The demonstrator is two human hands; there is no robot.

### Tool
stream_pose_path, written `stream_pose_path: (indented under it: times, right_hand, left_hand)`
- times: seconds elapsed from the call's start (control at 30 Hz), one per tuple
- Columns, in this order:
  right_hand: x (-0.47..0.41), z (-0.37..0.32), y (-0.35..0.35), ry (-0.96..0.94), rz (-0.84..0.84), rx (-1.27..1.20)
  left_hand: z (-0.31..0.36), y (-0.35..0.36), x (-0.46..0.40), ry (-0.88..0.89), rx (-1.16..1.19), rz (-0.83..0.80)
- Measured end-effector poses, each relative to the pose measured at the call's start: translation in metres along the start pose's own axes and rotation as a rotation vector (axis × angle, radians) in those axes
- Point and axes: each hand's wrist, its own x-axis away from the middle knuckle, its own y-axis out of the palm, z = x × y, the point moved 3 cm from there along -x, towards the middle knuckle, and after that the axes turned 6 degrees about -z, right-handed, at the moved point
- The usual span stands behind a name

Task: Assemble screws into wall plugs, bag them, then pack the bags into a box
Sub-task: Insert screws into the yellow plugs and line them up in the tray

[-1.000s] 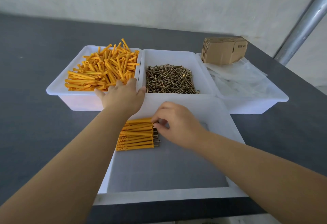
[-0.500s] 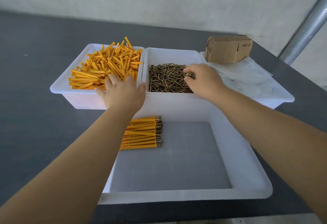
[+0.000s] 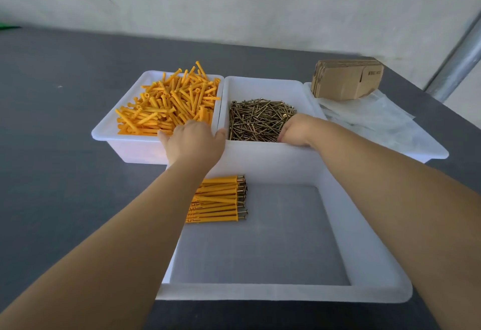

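Observation:
Loose orange wall plugs (image 3: 166, 105) fill the left white bin (image 3: 104, 134). My left hand (image 3: 192, 142) reaches over its near right corner, thumb out over the rim and fingertips hidden down among the plugs. Brass screws (image 3: 255, 118) lie in the middle bin (image 3: 263, 82). My right hand (image 3: 296, 131) dips into their near right corner, its fingers hidden behind the bin wall. Several assembled plugs with screws (image 3: 218, 199) lie side by side at the far left of the front tray (image 3: 286, 292).
Clear plastic bags (image 3: 377, 116) lie in the right bin (image 3: 429, 152), with a stack of flat cardboard boxes (image 3: 346, 79) at its back. A metal pole (image 3: 458, 61) rises at the far right. The dark table extends left of the bins.
My right hand left the assembled plugs in the front tray, went to the screw bin and has now sunk to its near right corner. My left hand stays at the plug bin.

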Motion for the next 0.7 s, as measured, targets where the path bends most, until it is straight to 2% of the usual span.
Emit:
stream_pose_path:
  times: [0.07,0.2,0.27,0.33,0.4,0.43,0.47,0.53,0.57,0.63,0.7]
  right_hand:
    - [-0.001,-0.005,-0.001,0.038,0.024,0.102]
    - [-0.004,-0.007,-0.003,-0.019,0.161,0.243]
    - [0.003,-0.005,-0.004,0.008,0.284,0.249]
    - [0.017,0.000,-0.006,0.053,0.424,0.246]
    - [0.029,0.006,-0.010,-0.022,0.575,0.126]
    - [0.036,0.008,-0.010,-0.091,0.594,-0.013]
    - [0.043,0.010,-0.009,-0.172,0.564,-0.225]
    - [0.063,0.010,-0.002,-0.314,0.388,-0.722]
    - [0.071,0.008,0.002,-0.366,0.312,-0.869]
    - [0.085,0.005,0.014,-0.439,0.254,-0.960]
    - [0.092,0.001,0.027,-0.475,0.279,-0.983]
  left_hand:
    - [-0.003,-0.002,0.000,0.017,0.118,0.124]
    - [-0.009,-0.014,0.007,0.128,0.560,0.450]
    - [-0.010,-0.019,0.010,0.120,0.716,0.494]
    - [-0.007,-0.019,0.010,0.127,0.843,0.448]
    - [-0.002,-0.019,0.012,0.205,0.901,0.370]
    - [0.003,-0.020,0.014,0.274,0.903,0.329]
    - [0.008,-0.020,0.016,0.346,0.891,0.291]
    - [0.020,-0.022,0.023,0.458,0.858,0.208]
    - [0.025,-0.023,0.027,0.510,0.845,0.156]
    - [0.032,-0.021,0.033,0.593,0.813,0.017]
    - [0.037,-0.017,0.039,0.608,0.735,-0.123]
